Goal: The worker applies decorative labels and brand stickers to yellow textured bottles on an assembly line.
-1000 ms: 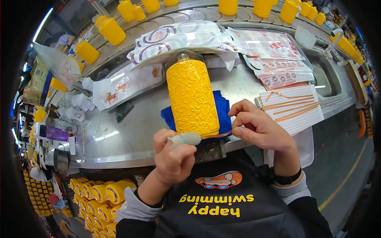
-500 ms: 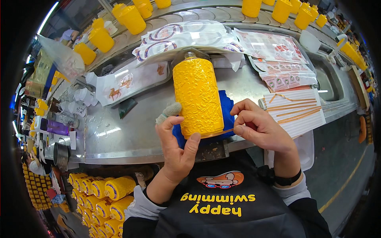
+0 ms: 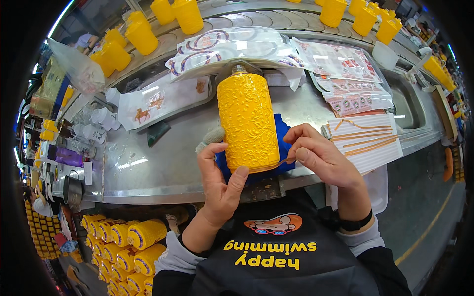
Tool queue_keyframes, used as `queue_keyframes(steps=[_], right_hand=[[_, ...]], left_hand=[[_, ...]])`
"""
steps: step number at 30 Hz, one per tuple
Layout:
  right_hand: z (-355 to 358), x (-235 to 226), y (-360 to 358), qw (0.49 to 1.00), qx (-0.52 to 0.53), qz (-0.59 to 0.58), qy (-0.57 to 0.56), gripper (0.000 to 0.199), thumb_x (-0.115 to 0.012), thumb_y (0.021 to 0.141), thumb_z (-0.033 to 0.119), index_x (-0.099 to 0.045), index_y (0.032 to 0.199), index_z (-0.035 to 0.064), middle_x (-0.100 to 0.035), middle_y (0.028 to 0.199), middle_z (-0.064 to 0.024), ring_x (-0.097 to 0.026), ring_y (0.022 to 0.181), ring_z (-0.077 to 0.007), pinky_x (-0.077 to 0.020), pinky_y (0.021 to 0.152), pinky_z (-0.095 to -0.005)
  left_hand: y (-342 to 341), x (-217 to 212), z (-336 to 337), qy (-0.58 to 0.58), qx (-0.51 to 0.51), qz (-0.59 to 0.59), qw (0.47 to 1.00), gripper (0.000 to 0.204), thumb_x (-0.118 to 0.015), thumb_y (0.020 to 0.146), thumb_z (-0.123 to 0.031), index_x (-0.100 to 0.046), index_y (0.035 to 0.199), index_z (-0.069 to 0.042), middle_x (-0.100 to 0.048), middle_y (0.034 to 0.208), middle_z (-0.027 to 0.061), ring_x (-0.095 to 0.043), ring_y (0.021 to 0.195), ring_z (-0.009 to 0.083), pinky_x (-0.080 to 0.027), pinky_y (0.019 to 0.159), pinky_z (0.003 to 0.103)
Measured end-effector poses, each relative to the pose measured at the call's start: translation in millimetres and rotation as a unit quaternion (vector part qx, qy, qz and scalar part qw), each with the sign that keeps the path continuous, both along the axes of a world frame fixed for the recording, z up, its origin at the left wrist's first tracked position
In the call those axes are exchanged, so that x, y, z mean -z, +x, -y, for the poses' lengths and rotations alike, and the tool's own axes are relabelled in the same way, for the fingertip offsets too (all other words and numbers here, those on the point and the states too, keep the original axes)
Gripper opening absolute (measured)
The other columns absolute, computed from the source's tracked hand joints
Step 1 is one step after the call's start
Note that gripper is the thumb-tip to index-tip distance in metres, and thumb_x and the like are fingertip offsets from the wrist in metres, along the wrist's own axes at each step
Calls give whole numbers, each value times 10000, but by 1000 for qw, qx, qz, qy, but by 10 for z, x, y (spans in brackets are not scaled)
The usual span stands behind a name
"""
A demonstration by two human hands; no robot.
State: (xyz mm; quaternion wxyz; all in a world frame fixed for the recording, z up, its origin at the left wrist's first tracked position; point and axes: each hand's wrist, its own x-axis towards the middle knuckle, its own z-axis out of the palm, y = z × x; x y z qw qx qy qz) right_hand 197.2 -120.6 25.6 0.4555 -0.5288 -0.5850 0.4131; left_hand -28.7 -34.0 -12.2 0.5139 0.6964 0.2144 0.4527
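A yellow embossed bottle (image 3: pixel 248 121) lies on a blue cloth (image 3: pixel 283 133), its clear neck pointing away from me and its base toward me. My left hand (image 3: pixel 217 180) grips it at the lower left, thumb at the base edge; a grey cover sits on one finger. My right hand (image 3: pixel 323 160) pinches the end of a thin gold strip (image 3: pixel 285 162) between thumb and finger. The strip's other end meets the bottle's rim near the base. At the right, a white backing sheet (image 3: pixel 370 158) carries several similar gold strips.
Sticker sheets (image 3: pixel 340 59) lie beyond the bottle, and a sheet with horse decals (image 3: pixel 160 103) is at left. Yellow bottles (image 3: pixel 141 37) stand on a conveyor (image 3: pixel 237 22) at the back. More bottles (image 3: pixel 148 233) are stacked below left. A sink (image 3: pixel 409 101) is at right.
My right hand has shifted slightly left toward the bottle's base, and less of the strip shows between them. Bottles on the conveyor have moved right. My left hand keeps its grip.
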Motion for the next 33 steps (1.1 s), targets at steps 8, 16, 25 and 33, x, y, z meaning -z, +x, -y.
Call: queue_keyframes(steps=[8, 16, 25, 33], right_hand=[[-111, -6, -291, 986, 87, 126, 67, 328, -786, 771, 262, -570, 760, 14, -492, 1005, -133, -516, 924, -241, -448, 769, -327], [-112, 26, -295, 991, 81, 95, 36, 325, -773, 779, 251, -544, 756, 22, -486, 999, -132, -513, 906, -235, -444, 747, -321], [-129, 68, -301, 991, 81, 97, 50, 323, -775, 784, 246, -536, 762, 29, -482, 998, -127, -507, 891, -226, -436, 741, -314], [-94, 25, -147, 997, 40, 65, 26, 269, -749, 822, 226, -554, 796, 42, -476, 1069, -108, -494, 898, -196, -431, 759, -300]], left_hand=[[12, 22, 5, -9, -2, 7, 1000, 493, -603, 937, -150, -305, 1310, -22, -367, 1221, 101, -397, 1164, 184, -325, 1028, 321], [0, 61, 0, -30, 7, 35, 999, 453, -579, 946, -124, -323, 1304, -17, -380, 1237, 109, -395, 1176, 182, -308, 1043, 325], [-245, 53, -2, 299, -122, -70, 944, 318, -660, 825, -39, -546, 1121, -59, -559, 1005, 132, -493, 1013, 285, -405, 884, 420], [-207, 36, 8, 403, -116, -72, 905, 279, -714, 706, -32, -640, 956, -131, -561, 853, 64, -521, 858, 287, -426, 687, 423]])
